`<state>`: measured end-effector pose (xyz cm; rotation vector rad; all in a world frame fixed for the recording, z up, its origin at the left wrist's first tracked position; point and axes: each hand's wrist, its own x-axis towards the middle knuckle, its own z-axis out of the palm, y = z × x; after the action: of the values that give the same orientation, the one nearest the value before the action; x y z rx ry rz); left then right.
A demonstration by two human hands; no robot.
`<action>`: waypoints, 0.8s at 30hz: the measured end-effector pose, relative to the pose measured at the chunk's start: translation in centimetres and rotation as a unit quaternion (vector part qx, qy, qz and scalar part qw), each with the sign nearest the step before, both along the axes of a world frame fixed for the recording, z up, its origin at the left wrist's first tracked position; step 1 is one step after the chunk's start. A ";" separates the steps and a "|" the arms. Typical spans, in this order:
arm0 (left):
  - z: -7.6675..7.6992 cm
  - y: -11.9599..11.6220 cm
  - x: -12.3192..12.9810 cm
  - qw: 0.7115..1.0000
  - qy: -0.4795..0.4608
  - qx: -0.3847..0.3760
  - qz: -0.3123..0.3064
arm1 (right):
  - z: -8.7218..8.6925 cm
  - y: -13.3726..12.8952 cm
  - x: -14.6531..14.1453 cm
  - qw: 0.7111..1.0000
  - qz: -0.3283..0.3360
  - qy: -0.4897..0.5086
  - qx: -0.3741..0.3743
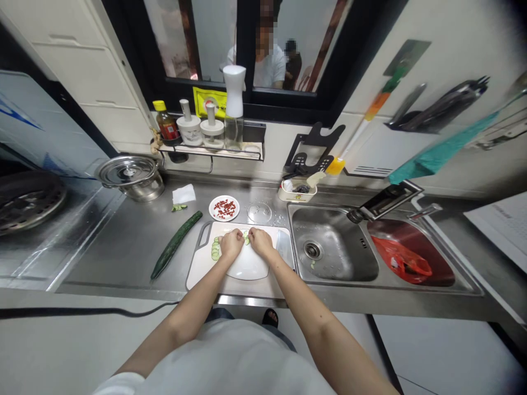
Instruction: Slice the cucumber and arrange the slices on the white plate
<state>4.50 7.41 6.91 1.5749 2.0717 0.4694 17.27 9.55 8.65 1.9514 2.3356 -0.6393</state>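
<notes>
Both hands meet over the far edge of a white plate [247, 266], which rests on a white cutting board [201, 270]. My left hand [231, 243] is closed, its fingertips against pale green cucumber slices [246, 237]. From the other side my right hand [261, 242] pinches at the same slices. More cucumber slices [215, 250] lie overlapped on the board, left of my left hand. A knife blade [283, 243] lies flat at the board's right side. Beyond the board stands a small plate of chopped red pieces [224, 208]. A whole cucumber [176, 245] lies to the left.
At the back left stands a lidded steel pot [142, 184]. A white tissue [184, 194] lies near green scraps [179, 208]. To the right is a sink [335, 247], with a red bag [401, 260] in its second basin. A condiment rack [214, 150] hangs below the window.
</notes>
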 end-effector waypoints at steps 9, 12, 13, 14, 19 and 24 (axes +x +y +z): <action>0.0 0.1 0.1 1.000 0.022 0.007 -0.019 | -0.1 0.1 -0.1 1.000 -0.003 -0.018 -0.002; -0.1 0.1 0.1 0.999 0.028 0.014 -0.029 | -0.1 0.1 -0.2 1.000 -0.004 -0.023 -0.001; -0.1 0.1 0.1 0.999 0.028 0.016 -0.031 | -0.1 0.1 -0.2 1.000 -0.004 -0.024 -0.001; -0.1 0.0 0.1 0.999 0.028 0.016 -0.033 | -0.1 0.1 -0.2 1.000 -0.004 -0.026 -0.002; 0.1 0.0 -0.1 0.999 0.028 0.015 -0.042 | -0.3 0.0 -0.1 0.999 0.003 -0.033 -0.001; 0.1 0.0 -0.2 0.998 0.031 0.016 -0.054 | -0.4 -0.1 0.0 0.999 0.010 -0.031 0.007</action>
<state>4.28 7.38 7.03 1.7294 2.0218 0.4210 17.23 9.49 8.28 1.9210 2.3275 -0.5537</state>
